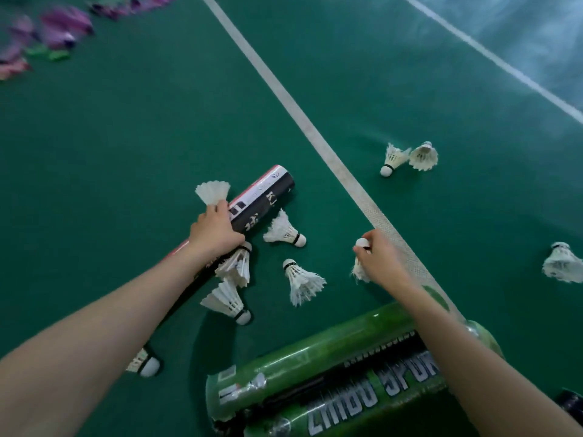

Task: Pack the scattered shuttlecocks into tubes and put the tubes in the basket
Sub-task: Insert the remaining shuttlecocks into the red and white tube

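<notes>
My left hand (214, 230) holds a white shuttlecock (213, 192), feathers pointing away, right beside a black and red tube (265, 200) that lies on the green court floor. My right hand (380, 258) grips another shuttlecock (362, 243), cork end up, feathers sticking out below the palm. Several white shuttlecocks lie loose between my hands, among them one (284, 231), one (301, 280) and one (227, 301). A pair (410, 157) lies past the white line and one (563, 263) lies at the right edge. No basket is in view.
Two green tubes (315, 357) lie side by side under my right forearm at the bottom. A white court line (315, 134) runs diagonally across the floor. Blurred purple, pink and green objects (56, 29) sit at the far top left. A dark object (571, 405) shows at the bottom right.
</notes>
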`<state>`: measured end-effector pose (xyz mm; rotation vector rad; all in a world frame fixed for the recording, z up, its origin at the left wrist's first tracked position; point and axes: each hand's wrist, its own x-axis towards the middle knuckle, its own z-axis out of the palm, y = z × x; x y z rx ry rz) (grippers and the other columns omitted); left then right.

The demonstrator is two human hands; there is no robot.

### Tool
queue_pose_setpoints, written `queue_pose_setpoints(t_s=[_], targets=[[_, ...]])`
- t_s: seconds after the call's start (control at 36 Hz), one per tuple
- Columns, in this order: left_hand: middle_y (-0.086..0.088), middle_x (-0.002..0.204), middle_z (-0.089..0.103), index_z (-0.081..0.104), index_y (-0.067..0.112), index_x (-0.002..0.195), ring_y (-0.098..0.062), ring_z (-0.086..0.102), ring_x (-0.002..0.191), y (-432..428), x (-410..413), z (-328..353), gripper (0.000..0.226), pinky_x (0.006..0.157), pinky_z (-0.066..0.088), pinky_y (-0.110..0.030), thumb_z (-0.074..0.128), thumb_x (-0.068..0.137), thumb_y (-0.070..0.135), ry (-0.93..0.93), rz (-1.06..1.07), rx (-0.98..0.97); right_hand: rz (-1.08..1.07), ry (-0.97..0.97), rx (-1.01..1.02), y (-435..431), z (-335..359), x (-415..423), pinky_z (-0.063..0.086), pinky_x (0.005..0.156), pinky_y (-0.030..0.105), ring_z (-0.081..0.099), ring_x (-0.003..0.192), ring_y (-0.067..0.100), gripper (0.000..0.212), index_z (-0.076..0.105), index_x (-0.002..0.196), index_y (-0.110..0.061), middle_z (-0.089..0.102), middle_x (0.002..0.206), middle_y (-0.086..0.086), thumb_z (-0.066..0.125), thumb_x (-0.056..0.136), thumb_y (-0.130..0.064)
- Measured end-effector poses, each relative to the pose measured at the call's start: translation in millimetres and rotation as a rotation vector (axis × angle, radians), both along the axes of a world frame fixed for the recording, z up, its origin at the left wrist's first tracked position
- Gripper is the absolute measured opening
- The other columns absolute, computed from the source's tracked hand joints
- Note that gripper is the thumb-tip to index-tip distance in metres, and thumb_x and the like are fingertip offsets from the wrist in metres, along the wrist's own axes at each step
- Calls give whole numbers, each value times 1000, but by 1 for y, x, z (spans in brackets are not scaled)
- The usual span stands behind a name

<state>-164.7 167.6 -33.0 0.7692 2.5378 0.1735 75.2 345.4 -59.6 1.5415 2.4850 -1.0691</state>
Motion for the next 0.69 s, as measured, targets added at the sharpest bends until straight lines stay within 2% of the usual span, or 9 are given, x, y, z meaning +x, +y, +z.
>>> queue_pose_setpoints(t_s=[0.06,0.14,0.19,0.31,0.36,0.47,0.56,0.64,0.69], targets=[[-10,122,47,37,13,129,-29,51,101,2,-1,1,70,81,48,-38,72,71,30,45,-32,11,33,-57,47,-2,-3,1,37,58,29,51,75,14,30,49,120,-10,61,108,9,53,95,-26],[-6,119,47,36,16,130,-25,50,99,8,5,5,74,75,48,-36,74,69,33,79,-82,83,123,-157,92,-7,-8,7,43,78,33,50,102,23,49,45,126,-7,53,118,9,61,90,-36],[-5,114,46,36,17,130,-22,47,95,15,12,11,76,70,44,-34,76,68,32,92,-118,155,145,-195,100,-9,-10,11,45,85,36,47,109,26,56,43,124,-6,49,119,9,67,85,-40],[-6,119,46,32,18,137,-25,49,101,33,30,29,84,82,49,-41,77,66,32,88,-235,260,23,-124,60,-6,-8,16,45,71,36,53,91,26,36,43,107,-7,53,112,13,68,86,-22],[-6,122,46,33,19,137,-26,49,103,42,40,38,84,88,47,-42,77,66,31,108,-303,323,-67,-47,37,-1,-3,20,45,68,35,54,85,23,28,46,106,-11,56,110,10,65,88,-21],[-4,125,46,36,19,135,-21,46,105,54,59,48,84,94,41,-38,81,64,26,182,-424,444,-178,90,54,12,15,29,45,79,34,55,98,21,30,54,117,-14,60,117,5,62,90,-24],[-4,123,49,41,17,129,-20,46,104,58,70,52,78,94,40,-35,81,61,16,228,-498,531,-204,156,63,22,28,39,44,76,32,55,98,18,31,56,120,-15,60,119,3,61,91,-24],[-6,122,49,44,14,128,-24,48,105,57,77,56,77,95,41,-39,81,60,12,286,-569,570,-179,159,40,26,33,52,50,83,36,57,103,20,31,58,120,-17,61,119,3,61,91,-25],[-9,122,49,46,12,129,-27,48,105,54,80,58,79,95,41,-42,82,59,11,298,-594,604,-101,83,64,24,33,60,49,90,41,55,108,23,31,58,122,-18,61,121,5,59,92,-26]])
